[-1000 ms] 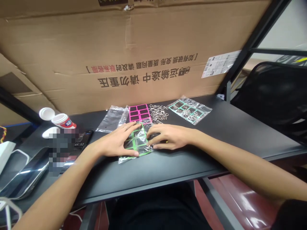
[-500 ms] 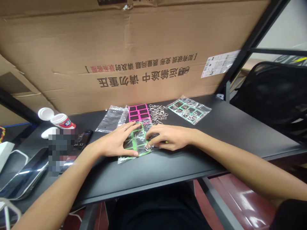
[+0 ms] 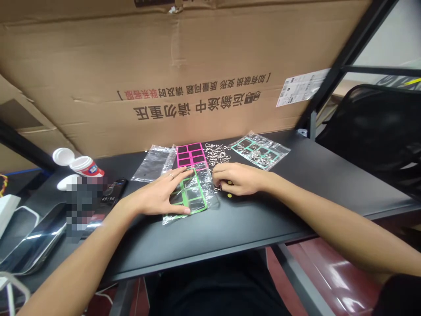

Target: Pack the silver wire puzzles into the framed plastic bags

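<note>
My left hand (image 3: 164,193) lies spread over a clear bag with a green frame (image 3: 199,197) inside, its fingers apart. Just right of that bag, my right hand (image 3: 235,179) is closed, fingertips down near the table, with a small metal ring (image 3: 216,189) at them. Yellow dots (image 3: 229,195) show beside its curled fingers. Behind the hands are a pink frame (image 3: 190,154) and a pile of metal rings (image 3: 217,153). A second bag (image 3: 259,150), holding a teal frame and rings, lies to the right.
An empty-looking clear bag (image 3: 151,163) lies behind my left hand. At the left are a red and white tub (image 3: 87,166) with its lid open, a phone (image 3: 113,197) and a larger device (image 3: 33,239). Cardboard (image 3: 98,57) stands along the back; a black chair (image 3: 371,131) is at the right.
My right hand has moved off the green frame's bag, slightly right and back. More of the bag's right side now shows. My left hand has stayed in place.
</note>
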Available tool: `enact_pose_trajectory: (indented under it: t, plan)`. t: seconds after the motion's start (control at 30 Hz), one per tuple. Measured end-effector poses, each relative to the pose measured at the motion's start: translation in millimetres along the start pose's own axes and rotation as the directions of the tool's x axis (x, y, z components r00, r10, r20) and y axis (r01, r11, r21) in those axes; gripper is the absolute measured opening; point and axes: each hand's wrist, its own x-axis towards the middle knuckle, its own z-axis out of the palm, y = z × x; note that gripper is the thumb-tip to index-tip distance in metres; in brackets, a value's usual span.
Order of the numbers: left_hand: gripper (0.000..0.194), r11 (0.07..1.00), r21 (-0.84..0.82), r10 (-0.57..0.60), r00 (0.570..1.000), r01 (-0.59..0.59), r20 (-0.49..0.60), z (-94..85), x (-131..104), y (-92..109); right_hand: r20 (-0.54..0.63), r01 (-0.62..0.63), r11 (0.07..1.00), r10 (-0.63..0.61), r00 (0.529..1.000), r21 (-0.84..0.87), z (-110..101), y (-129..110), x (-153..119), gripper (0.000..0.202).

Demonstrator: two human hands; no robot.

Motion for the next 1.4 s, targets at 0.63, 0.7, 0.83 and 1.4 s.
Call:
enact_pose_trajectory:
  t: [0.63, 0.7, 0.83, 1.4]
  plan:
    - [0.122, 1.000, -0.016, 0.002, 1.000, -0.002, -0.012, -1.0, -0.7, 1.0, -0.037, -0.107, 0.988, 0.112, 0.993, 0.110, -2.0, -0.3, 1.6, 0.011]
    - [0.121, 1.000, -0.013, 0.002, 1.000, -0.002, -0.014, -0.6, -0.9, 0.2, -0.066, -0.122, 0.982, 0.133, 0.989, 0.141, -0.9, 0.9, 0.5, 0.018]
    - [0.121, 1.000, -0.009, 0.005, 1.000, -0.005, -0.017, -0.2, -0.6, -0.5, -0.133, -0.137, 0.957, 0.175, 0.976, 0.256, 0.9, 2.5, -1.0, 0.015]
    - [0.121, 1.000, 0.006, -0.008, 1.000, 0.008, 0.006, -1.8, -0.5, 2.4, -0.431, -0.250, 0.964, 0.265, 0.863, 0.093, 3.2, 23.9, -1.4, 0.031]
